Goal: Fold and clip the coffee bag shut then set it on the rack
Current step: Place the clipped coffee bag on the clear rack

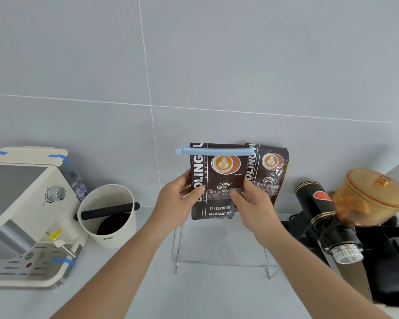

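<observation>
A dark brown coffee bag [219, 178] stands upright, its top folded over and pinched by a long light blue clip [214, 150] lying across it. My left hand [180, 201] grips the bag's left edge and my right hand [249, 203] grips its right edge. The bag's bottom is level with the top of a clear acrylic rack [221, 263] standing on the counter; I cannot tell whether the two touch. A second, similar coffee bag [271, 171] stands just behind and to the right, against the wall.
A cream espresso machine [25, 215] fills the left side. Beside it stands a cream knock box [108, 215] with a black bar across it. To the right are a black grinder [320, 217] with an amber hopper [373, 196] and a black mat.
</observation>
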The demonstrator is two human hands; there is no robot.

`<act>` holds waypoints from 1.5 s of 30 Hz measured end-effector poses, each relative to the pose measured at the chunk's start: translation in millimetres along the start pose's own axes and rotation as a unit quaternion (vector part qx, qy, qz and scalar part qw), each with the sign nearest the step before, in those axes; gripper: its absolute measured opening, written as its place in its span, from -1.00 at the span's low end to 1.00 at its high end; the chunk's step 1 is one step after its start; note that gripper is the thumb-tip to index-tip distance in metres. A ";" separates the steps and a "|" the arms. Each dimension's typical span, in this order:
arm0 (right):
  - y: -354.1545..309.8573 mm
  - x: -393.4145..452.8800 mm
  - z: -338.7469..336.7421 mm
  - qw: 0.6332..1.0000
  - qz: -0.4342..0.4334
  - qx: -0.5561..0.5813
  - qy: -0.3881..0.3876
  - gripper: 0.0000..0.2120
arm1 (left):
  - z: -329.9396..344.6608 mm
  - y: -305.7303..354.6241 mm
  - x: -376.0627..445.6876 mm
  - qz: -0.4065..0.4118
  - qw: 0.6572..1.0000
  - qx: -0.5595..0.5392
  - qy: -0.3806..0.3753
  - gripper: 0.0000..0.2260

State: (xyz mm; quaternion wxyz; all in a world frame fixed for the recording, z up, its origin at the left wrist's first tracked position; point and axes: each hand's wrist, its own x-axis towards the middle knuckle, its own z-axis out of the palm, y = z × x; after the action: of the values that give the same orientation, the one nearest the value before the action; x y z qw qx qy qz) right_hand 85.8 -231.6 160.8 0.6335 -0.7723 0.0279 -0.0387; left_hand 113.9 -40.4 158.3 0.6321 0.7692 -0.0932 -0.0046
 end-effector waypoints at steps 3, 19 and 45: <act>7.9 16.8 3.6 1.000 0.017 -0.001 0.002 -0.71 | 1.1 -5.3 13.8 -0.006 1.000 0.005 0.002 -0.62; 32.8 58.2 23.3 0.997 0.069 -0.024 0.018 -0.70 | 5.5 -42.1 53.8 -0.054 0.998 0.006 0.021 -0.72; 9.9 70.3 26.3 0.992 0.110 -0.038 0.045 -0.75 | 2.1 -45.5 74.5 -0.067 0.998 0.012 0.005 -0.66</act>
State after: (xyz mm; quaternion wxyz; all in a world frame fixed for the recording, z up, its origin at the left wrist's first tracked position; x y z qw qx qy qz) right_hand 158.3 -214.3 147.7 0.6020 -0.7856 0.1427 -0.0023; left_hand 193.1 -45.3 121.9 0.6214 0.7814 -0.0381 -0.0423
